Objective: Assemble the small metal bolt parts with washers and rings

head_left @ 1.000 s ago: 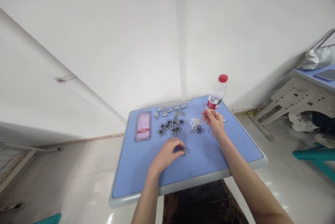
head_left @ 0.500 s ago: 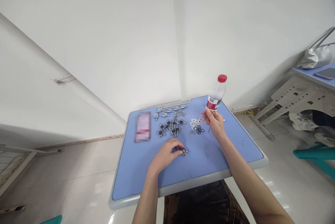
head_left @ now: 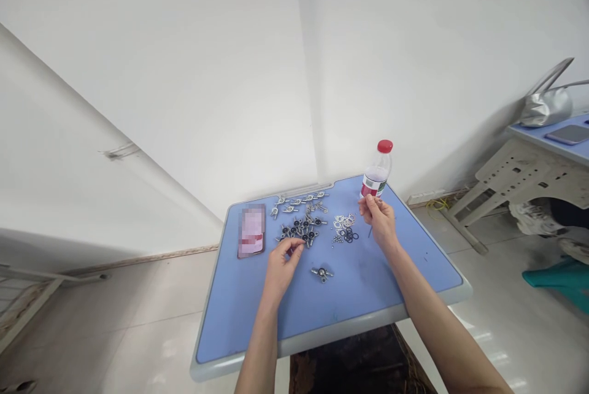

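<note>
My left hand [head_left: 284, 265] is at the near edge of a cluster of small metal fittings with black round centres [head_left: 305, 224]. Its thumb and index finger close together beside one fitting; whether they grip anything is hidden. A single metal fitting [head_left: 322, 273] with side arms lies alone on the blue table, to the right of that hand. My right hand [head_left: 378, 217] is raised in front of a clear bottle [head_left: 376, 180] with a red cap, its fingers pinched. A thin dark rod [head_left: 369, 232] shows below the fingers; what they hold cannot be made out.
Silvery fittings [head_left: 289, 209] lie at the table's back. Flat metal plates [head_left: 340, 223], black rings [head_left: 350, 235] and tiny balls [head_left: 338, 239] sit near my right hand. A phone [head_left: 251, 231] lies at left. A second table [head_left: 552, 148] stands at right.
My left hand has let go of the lone fitting and moved up and left to the black-centred cluster. My right hand stays near the bottle.
</note>
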### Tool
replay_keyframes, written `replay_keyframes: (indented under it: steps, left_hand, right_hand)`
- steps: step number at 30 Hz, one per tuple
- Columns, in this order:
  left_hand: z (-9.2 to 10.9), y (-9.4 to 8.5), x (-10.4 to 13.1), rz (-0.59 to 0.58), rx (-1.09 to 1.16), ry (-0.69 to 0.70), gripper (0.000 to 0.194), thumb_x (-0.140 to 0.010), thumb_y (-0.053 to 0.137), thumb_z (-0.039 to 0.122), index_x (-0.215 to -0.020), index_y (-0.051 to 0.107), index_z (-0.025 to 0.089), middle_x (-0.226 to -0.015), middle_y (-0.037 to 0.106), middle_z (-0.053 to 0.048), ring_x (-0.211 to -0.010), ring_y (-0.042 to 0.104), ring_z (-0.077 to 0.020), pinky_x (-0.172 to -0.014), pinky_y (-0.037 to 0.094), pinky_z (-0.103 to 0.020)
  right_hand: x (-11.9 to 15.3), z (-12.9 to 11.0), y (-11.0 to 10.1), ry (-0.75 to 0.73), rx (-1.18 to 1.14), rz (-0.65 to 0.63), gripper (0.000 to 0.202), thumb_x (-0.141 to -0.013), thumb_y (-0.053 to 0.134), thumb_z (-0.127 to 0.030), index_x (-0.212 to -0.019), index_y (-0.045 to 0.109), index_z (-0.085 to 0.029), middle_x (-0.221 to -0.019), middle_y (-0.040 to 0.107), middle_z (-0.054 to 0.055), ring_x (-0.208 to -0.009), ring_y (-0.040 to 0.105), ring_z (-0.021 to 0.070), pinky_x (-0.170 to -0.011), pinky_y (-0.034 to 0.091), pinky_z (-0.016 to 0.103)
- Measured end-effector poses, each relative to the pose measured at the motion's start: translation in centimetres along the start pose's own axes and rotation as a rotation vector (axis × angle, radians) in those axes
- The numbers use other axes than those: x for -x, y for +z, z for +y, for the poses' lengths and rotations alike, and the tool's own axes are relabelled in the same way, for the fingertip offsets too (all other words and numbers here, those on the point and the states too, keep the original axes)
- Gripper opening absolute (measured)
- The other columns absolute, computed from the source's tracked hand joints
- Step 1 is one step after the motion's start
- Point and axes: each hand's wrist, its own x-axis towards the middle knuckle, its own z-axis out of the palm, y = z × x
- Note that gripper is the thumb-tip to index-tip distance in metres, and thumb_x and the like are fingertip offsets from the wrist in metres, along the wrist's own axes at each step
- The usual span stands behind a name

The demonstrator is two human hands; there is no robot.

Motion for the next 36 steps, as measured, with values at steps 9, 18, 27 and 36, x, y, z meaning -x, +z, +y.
replay_keyframes:
  steps: [9,18,27,36]
  left_hand:
    - [-0.2,-0.1,-0.2,0.212,0.045,-0.057,0.032,-0.084,0.057,0.049,-0.075,0.063,0.019,-0.064,0.054,0.002,-0.062,0.049,-0.0143,-0.063,0.04,-0.025]
    - [-0.9,-0.1,-0.5,0.31,0.091,-0.053,0.038,-0.081,0.06,0.053,-0.068,0.058,0.017,-0.06,0.045,0.003,-0.059,0.041,-0.0125,-0.058,0.035,-0.023]
    - [-1.3,-0.3,-0.7,0.369,0.095,-0.052,0.044,-0.077,0.061,0.059,-0.066,0.06,0.016,-0.058,0.046,0.002,-0.057,0.041,-0.0129,-0.056,0.034,-0.024]
    - [-1.0,-0.6,-0.8,0.406,0.074,-0.059,0.05,-0.073,0.061,0.065,-0.062,0.059,0.016,-0.055,0.044,0.003,-0.054,0.039,-0.0124,-0.055,0.033,-0.023]
  right_hand:
    - [0.4,0.3,0.1,-0.166,0.292,-0.03,0.044,-0.091,0.045,-0.056,-0.076,0.064,-0.02,-0.057,0.051,-0.001,-0.047,0.038,0.0106,-0.047,0.031,0.025]
    - [0.0,1.6,-0.8,-0.203,0.873,-0.142,0.013,-0.083,0.057,-0.026,-0.085,0.069,-0.022,-0.071,0.065,0.003,-0.067,0.056,0.0182,-0.063,0.037,0.027]
    - [0.0,1.5,-0.9,-0.054,1.193,-0.224,0.018,-0.087,0.059,-0.024,-0.102,0.067,-0.021,-0.09,0.073,0.006,-0.085,0.066,0.0213,-0.068,0.038,0.026]
    - [-1.3,0.1,-2.7,0.04,1.314,-0.101,0.024,-0.093,0.045,-0.022,-0.104,0.066,-0.017,-0.101,0.071,0.011,-0.092,0.066,0.0243,-0.067,0.037,0.028]
